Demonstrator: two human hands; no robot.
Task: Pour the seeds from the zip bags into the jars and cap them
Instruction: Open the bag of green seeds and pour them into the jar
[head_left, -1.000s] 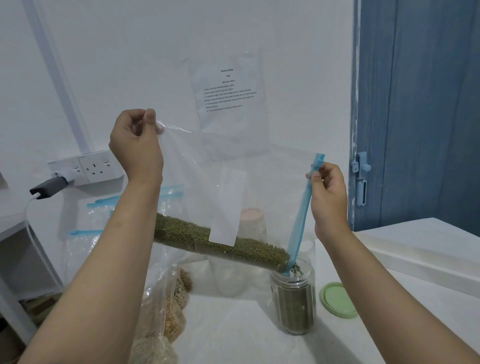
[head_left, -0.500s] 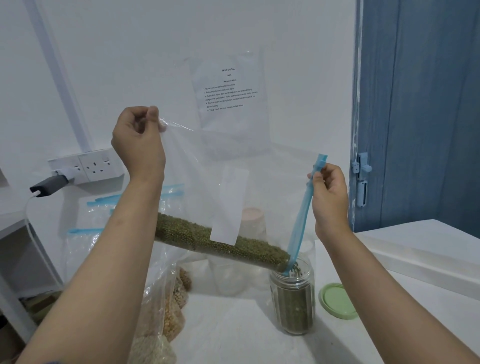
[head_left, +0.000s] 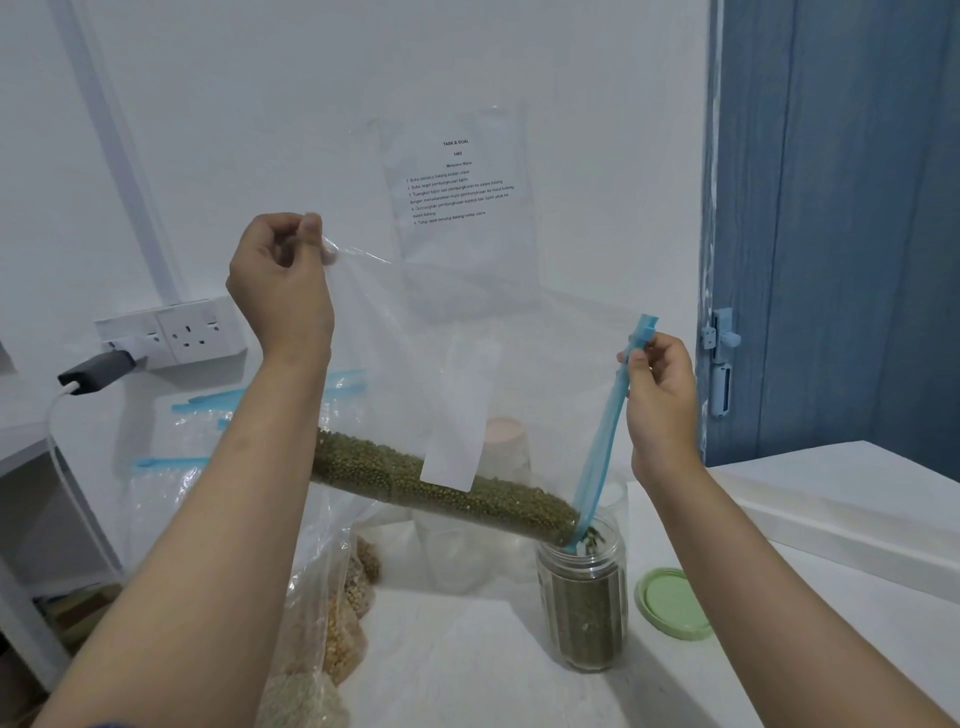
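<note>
The left hand (head_left: 283, 283) pinches the zip bag (head_left: 467, 364) corner high while the right hand (head_left: 660, 395) pinches its blue zipper strip (head_left: 605, 441), slanting the green seeds (head_left: 441, 488) down-right into the jar (head_left: 584, 597).

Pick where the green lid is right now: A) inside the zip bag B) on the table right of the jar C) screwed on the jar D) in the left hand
B: the green lid lies flat on the table just right of the open jar, while the left hand and right hand both hold the zip bag over the jar's mouth.
</note>
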